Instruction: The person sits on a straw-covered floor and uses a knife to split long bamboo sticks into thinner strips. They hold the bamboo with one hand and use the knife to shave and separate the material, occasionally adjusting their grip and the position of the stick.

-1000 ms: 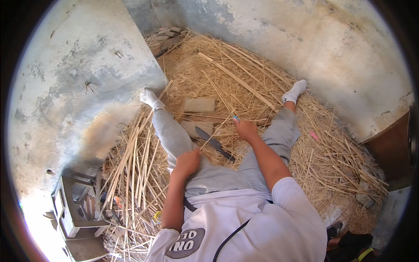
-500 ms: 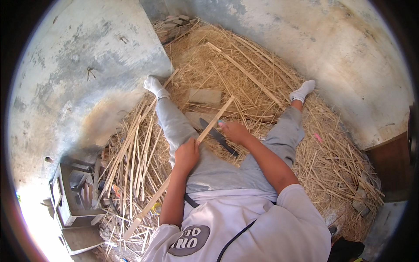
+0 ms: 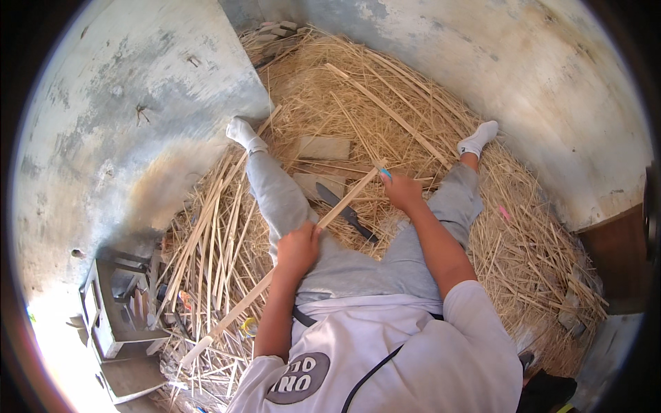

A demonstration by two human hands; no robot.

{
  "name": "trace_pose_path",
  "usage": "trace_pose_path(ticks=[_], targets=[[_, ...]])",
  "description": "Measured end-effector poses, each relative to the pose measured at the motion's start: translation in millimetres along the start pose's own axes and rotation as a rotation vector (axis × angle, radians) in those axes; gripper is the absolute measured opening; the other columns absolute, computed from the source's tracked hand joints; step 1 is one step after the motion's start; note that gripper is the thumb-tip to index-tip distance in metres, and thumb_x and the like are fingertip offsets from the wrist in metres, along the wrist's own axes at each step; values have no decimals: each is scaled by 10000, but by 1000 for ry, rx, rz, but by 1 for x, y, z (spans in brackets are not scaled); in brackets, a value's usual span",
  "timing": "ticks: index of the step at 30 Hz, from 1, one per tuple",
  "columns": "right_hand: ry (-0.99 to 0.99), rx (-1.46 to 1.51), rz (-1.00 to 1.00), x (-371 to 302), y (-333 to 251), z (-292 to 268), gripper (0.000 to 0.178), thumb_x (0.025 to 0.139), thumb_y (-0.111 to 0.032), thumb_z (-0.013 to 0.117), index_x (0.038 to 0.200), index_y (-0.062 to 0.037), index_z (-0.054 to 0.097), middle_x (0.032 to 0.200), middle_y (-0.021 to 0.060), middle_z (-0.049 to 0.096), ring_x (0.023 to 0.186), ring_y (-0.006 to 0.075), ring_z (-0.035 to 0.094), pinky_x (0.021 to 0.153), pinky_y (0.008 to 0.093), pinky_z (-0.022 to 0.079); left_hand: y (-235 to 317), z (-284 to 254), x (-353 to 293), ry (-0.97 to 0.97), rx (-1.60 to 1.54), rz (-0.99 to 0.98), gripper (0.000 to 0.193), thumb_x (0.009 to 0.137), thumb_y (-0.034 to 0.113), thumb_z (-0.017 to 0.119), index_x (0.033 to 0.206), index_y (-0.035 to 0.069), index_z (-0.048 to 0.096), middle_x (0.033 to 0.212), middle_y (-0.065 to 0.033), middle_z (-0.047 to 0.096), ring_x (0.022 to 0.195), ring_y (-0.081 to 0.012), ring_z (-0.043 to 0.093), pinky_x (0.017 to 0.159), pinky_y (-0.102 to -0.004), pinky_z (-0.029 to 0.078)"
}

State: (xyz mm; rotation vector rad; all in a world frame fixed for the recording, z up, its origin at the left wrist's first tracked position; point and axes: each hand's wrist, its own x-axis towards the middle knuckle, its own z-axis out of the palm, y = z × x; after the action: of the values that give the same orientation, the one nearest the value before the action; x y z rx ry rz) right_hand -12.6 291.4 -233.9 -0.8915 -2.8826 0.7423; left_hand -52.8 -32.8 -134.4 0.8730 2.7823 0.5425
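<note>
A long, pale bamboo strip [image 3: 351, 197] runs slantwise across my left thigh, from beyond my knees down past my left side. My left hand [image 3: 298, 249] is wrapped round its middle, over the thigh. At the strip's far end, my right hand [image 3: 403, 192] is closed on a small turquoise object [image 3: 385, 173], mostly hidden by the fingers, so its kind cannot be told. That object meets or lies right beside the strip's tip. A dark, broad-bladed knife [image 3: 345, 212] with a black handle lies between my legs, untouched, below the strip.
Bamboo shavings [image 3: 323, 65] cover the floor. More strips [image 3: 217, 234] lie in a heap to my left, and longer ones [image 3: 389, 113] lie ahead. Flat blocks [image 3: 323, 149] sit between my feet. A wooden frame [image 3: 124, 310] stands at lower left. Worn walls [image 3: 138, 103] curve around.
My right hand has moved away from me and rightward, with the turquoise object now at the strip's far tip. My left hand and the strip have shifted slightly to the right.
</note>
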Motion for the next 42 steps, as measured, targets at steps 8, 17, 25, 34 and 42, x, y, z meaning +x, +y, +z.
trace_pose_path(ticks=[8,17,25,34,42], targets=[[-207,1397,165,3,-17,-7,612,984,-656,493,878,-60,578,505,-14,399,412,122,411,466,296,393,-6,3,8,48,-243,-16,266,988,354,604,1085,119,682,831,-170,721,800,-394,697,701,-482,533],[-239,1733,79,-11,-46,-37,343,943,-372,731,844,-159,481,488,-74,333,386,63,334,435,261,314,-11,9,11,53,-427,-9,252,984,322,635,1084,96,683,788,-168,705,739,-370,691,664,-438,519],[-221,1730,70,-16,-54,-56,311,916,-304,773,863,-151,508,503,-72,363,411,60,356,472,267,337,-21,15,13,47,-566,12,229,988,284,652,1070,71,677,711,-126,675,636,-253,660,612,-363,487],[-176,1661,105,-21,-66,-60,299,930,-302,752,1050,-65,614,520,-70,371,424,62,346,475,259,338,-3,5,10,221,-418,88,237,993,298,636,1055,72,672,792,-164,705,702,-334,693,622,-403,510],[64,1955,156,8,-18,-67,228,911,-252,771,926,-114,590,546,-71,341,439,71,342,459,267,319,4,-35,-1,22,0,-9,426,952,491,624,993,69,668,835,-155,714,778,-381,695,717,-471,532]])
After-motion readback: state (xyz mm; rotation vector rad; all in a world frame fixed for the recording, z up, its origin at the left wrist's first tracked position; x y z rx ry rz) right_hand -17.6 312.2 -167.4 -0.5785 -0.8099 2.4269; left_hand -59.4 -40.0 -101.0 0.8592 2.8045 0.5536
